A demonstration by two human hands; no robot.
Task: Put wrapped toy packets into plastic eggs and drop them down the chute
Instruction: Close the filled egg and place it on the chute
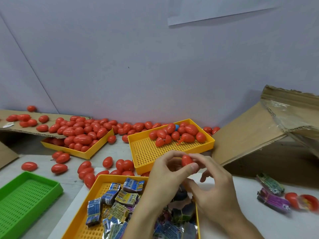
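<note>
A single red egg is held up between both hands above the near edge of the far-right yellow tray: the left hand pinches it between thumb and curled fingers, and the right hand has its fingertips closed on the egg's right side. Whether a packet is already inside cannot be told, since the shell looks closed and opaque. A good deal of work appears left: the near yellow tray is well stocked with wrapped packets, and a few more packets lie to the right beside an opened egg. Many red eggs are heaped in the far-left yellow tray, scattered along the wall and over the table; filled and unfilled ones cannot be told apart. The cardboard chute slopes at the far right, and the held egg is judged not yet dropped there. A green tray sits near left.
</note>
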